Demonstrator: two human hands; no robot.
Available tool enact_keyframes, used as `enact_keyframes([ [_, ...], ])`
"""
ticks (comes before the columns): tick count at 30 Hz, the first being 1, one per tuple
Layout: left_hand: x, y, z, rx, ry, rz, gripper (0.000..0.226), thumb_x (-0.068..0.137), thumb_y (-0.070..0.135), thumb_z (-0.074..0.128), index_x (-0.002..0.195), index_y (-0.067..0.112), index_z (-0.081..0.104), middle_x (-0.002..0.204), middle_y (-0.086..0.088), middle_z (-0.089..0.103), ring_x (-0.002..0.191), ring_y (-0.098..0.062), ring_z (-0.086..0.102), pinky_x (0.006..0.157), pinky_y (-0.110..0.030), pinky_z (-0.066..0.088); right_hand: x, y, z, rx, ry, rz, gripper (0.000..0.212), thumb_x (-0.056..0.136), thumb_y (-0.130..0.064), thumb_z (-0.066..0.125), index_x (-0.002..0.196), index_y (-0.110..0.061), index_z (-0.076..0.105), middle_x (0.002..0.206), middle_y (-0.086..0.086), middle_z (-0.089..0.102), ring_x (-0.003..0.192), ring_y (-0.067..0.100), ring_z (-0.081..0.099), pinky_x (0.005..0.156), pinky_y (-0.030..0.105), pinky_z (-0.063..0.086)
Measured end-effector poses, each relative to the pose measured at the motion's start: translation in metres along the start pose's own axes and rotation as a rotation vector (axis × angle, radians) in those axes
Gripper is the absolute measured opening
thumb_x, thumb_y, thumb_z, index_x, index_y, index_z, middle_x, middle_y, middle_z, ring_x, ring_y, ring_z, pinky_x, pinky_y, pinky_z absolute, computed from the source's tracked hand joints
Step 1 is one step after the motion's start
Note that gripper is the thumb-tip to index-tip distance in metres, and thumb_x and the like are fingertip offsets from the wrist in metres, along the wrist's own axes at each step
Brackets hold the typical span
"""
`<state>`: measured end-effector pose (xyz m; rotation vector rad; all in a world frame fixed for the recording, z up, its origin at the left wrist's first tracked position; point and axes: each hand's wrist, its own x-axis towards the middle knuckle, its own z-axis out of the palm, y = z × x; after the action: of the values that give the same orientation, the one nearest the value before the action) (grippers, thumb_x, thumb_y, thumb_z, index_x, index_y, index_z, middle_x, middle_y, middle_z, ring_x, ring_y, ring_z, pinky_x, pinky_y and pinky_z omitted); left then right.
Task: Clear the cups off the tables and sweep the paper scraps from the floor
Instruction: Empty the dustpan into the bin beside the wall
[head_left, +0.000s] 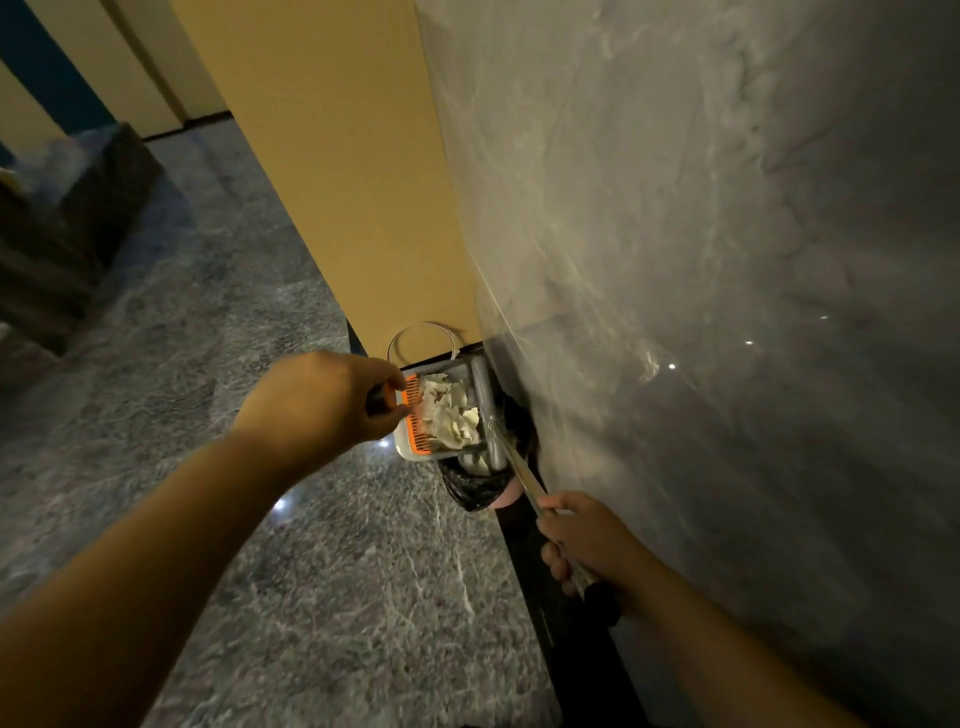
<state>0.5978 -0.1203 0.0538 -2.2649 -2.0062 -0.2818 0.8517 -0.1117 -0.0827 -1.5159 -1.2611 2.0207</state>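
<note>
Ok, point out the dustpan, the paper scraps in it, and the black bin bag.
dustpan (413, 452): head view, pale front rim near the orange comb.
paper scraps (447, 410): head view, middle of the white pile.
black bin bag (475, 491): head view, crumpled lower edge.

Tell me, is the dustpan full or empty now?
Full: a heap of white paper scraps lies in the dustpan, beside its orange comb teeth. The left hand holds it over the black-lined bin.

Paper scraps (448, 415) in dustpan (410, 452) above black-lined bin (475, 488).
</note>
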Motion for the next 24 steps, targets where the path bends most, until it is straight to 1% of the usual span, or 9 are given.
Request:
enact_keyframes([
  [3,0.007,0.004,0.003,0.062,0.0,0.092,0.018,0.082,0.039,0.073,0.096,0.028,0.073,0.068,0.01,0.066,0.053,-0.01,0.052,0.047,-0.016,0.034,0.001,-0.001,-0.004,0.06,0.0,0.017,0.016,0.1,-0.013,0.044,0.091,-0.024,0.052,0.059,0.011,0.052,0.046,0.016,0.044,0.038,0.021,0.037],
  [5,0.009,0.008,0.008,0.095,-0.021,0.138,0.02,0.083,0.042,0.072,0.098,0.029,0.072,0.071,0.01,0.067,0.054,-0.009,0.05,0.046,-0.015,0.028,0.002,0.003,-0.009,0.067,0.015,0.021,0.018,0.099,-0.009,0.042,0.092,-0.023,0.051,0.06,0.011,0.051,0.043,0.014,0.044,0.038,0.021,0.036],
  [9,0.008,0.015,0.013,0.129,-0.091,0.185,0.023,0.087,0.042,0.066,0.105,0.028,0.07,0.081,0.008,0.07,0.061,-0.01,0.05,0.05,-0.021,0.031,0.001,0.015,-0.011,0.093,0.033,0.025,0.017,0.099,-0.006,0.041,0.102,-0.021,0.049,0.062,0.013,0.048,0.042,0.014,0.043,0.038,0.021,0.034],
  [12,0.016,0.014,0.004,0.127,-0.081,0.176,0.025,0.089,0.043,0.059,0.106,0.026,0.069,0.085,0.007,0.07,0.064,-0.013,0.056,0.054,-0.024,0.042,-0.002,0.017,-0.012,0.118,0.027,0.012,0.018,0.099,-0.005,0.041,0.113,-0.015,0.048,0.061,0.013,0.046,0.041,0.014,0.041,0.037,0.02,0.033],
  [17,0.037,0.025,-0.001,0.219,-0.101,0.233,0.025,0.091,0.043,0.059,0.106,0.024,0.065,0.084,0.005,0.066,0.064,-0.013,0.052,0.048,-0.02,0.028,-0.001,0.017,-0.012,0.111,0.059,0.001,0.024,0.099,-0.004,0.041,0.121,-0.011,0.046,0.061,0.012,0.047,0.043,0.014,0.041,0.037,0.019,0.034],
  [18,0.042,0.027,-0.001,0.23,-0.097,0.235,0.026,0.091,0.043,0.059,0.106,0.023,0.064,0.085,0.004,0.066,0.065,-0.014,0.054,0.049,-0.021,0.029,-0.001,0.018,-0.012,0.106,0.059,-0.002,0.024,0.099,-0.003,0.041,0.12,-0.011,0.046,0.06,0.012,0.047,0.043,0.014,0.042,0.037,0.02,0.035],
  [20,0.051,0.034,0.002,0.244,-0.106,0.249,0.027,0.092,0.043,0.058,0.108,0.022,0.063,0.085,0.004,0.065,0.067,-0.015,0.057,0.051,-0.023,0.038,-0.001,0.019,-0.01,0.085,0.06,-0.002,0.021,0.098,-0.003,0.042,0.115,-0.013,0.048,0.06,0.011,0.047,0.042,0.014,0.042,0.037,0.02,0.036],
  [22,0.055,0.046,0.006,0.262,-0.169,0.281,0.025,0.094,0.043,0.054,0.106,0.023,0.061,0.084,0.006,0.062,0.069,-0.014,0.056,0.057,-0.026,0.047,-0.002,0.022,-0.01,0.087,0.068,0.006,0.016,0.098,-0.004,0.042,0.106,-0.014,0.05,0.06,0.01,0.047,0.04,0.013,0.042,0.037,0.019,0.035],
  [24,0.059,0.05,0.006,0.295,-0.196,0.306,0.024,0.094,0.044,0.052,0.105,0.024,0.06,0.086,0.006,0.062,0.072,-0.015,0.057,0.062,-0.028,0.051,-0.002,0.022,-0.01,0.107,0.064,0.013,0.015,0.098,-0.004,0.042,0.102,-0.016,0.051,0.059,0.01,0.049,0.039,0.012,0.042,0.037,0.019,0.035],
])
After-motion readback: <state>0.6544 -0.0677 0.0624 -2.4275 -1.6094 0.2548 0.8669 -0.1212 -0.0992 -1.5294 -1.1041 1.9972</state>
